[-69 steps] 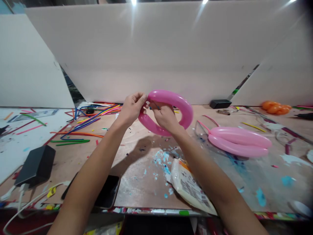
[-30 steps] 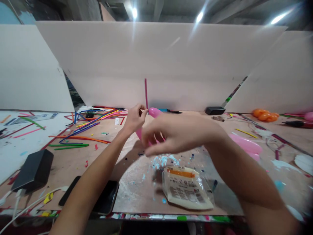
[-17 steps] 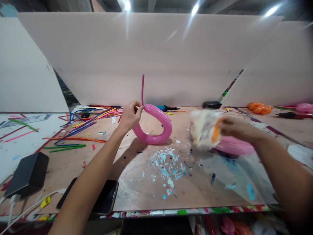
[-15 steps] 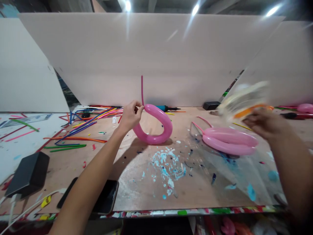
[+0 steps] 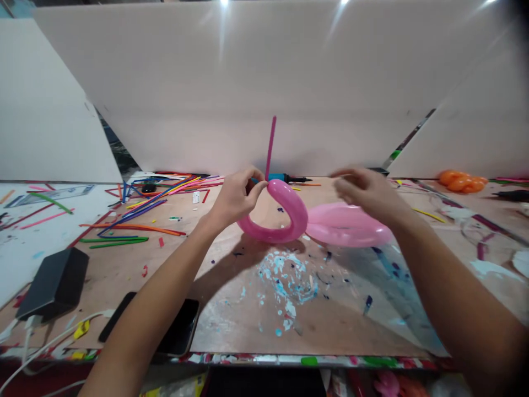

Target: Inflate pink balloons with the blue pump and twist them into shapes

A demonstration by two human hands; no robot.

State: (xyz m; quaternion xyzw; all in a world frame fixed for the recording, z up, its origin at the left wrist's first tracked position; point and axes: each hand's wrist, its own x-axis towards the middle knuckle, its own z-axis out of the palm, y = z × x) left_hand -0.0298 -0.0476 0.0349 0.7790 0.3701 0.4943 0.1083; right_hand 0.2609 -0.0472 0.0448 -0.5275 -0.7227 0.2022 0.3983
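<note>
A long pink balloon (image 5: pixel 300 212) is bent into a loop above the table, its thin uninflated tail (image 5: pixel 271 146) pointing up. My left hand (image 5: pixel 242 196) pinches it where the tail meets the inflated part. To the right, my right hand (image 5: pixel 363 187) hangs in the air above a lighter pink balloon (image 5: pixel 351 226), which lies folded on the table. Its fingers are slightly blurred and curled, and nothing shows between them.
Uninflated coloured balloons (image 5: pixel 144 207) lie at the back left. A teal and black pump (image 5: pixel 285 178) is behind the loop. A black phone (image 5: pixel 182 328) and black box (image 5: pixel 53 284) sit front left. An orange balloon (image 5: pixel 463 181) lies back right. White panels (image 5: pixel 256 82) stand behind.
My right hand has let go of the clear item with orange and come left, towards the loop. My left hand and the held balloon have shifted slightly right in view.
</note>
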